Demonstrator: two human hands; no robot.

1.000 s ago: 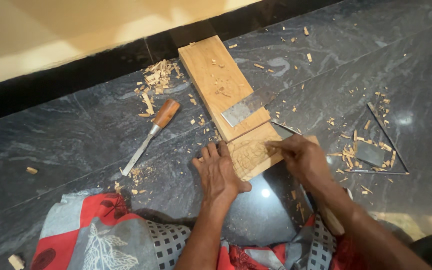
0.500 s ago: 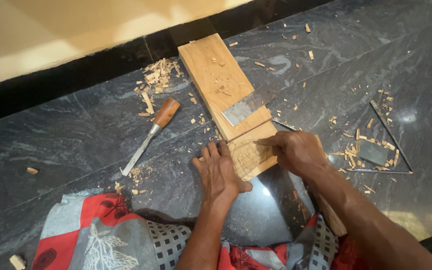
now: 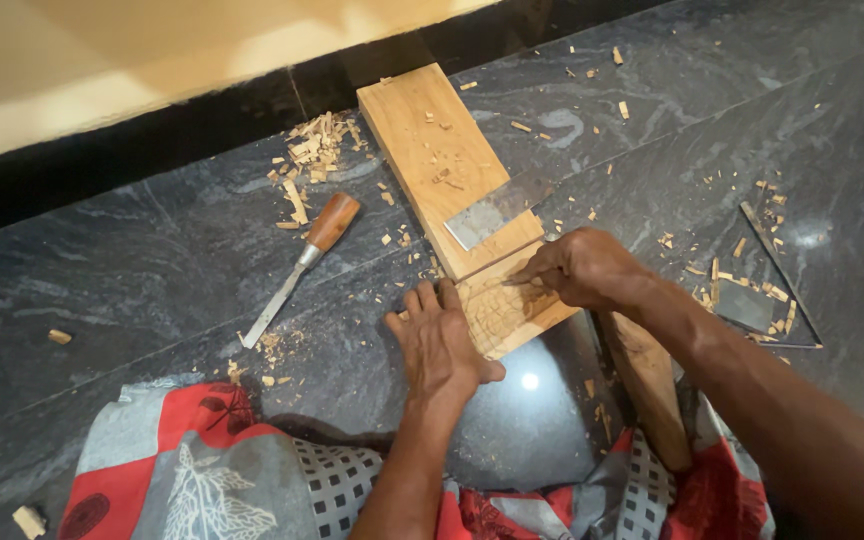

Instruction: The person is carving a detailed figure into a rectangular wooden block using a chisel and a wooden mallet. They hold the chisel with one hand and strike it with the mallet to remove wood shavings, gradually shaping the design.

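Gripping a small carving tool, as far as this view lets me tell, the right hand (image 3: 580, 268) is working the near end of the wooden plank (image 3: 457, 190) on the dark stone floor (image 3: 152, 270). Its left hand (image 3: 439, 345) is pressing flat, fingers spread, steadying the carved end. A wooden-handled chisel (image 3: 299, 267) is lying beside it, with wood chips (image 3: 312, 150) farther off.

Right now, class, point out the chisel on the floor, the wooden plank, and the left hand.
chisel (image 3: 332, 222), head view, on its brown wooden handle.
wooden plank (image 3: 422, 125), head view, on its bare far end.
left hand (image 3: 442, 345), head view, on the back of the hand.
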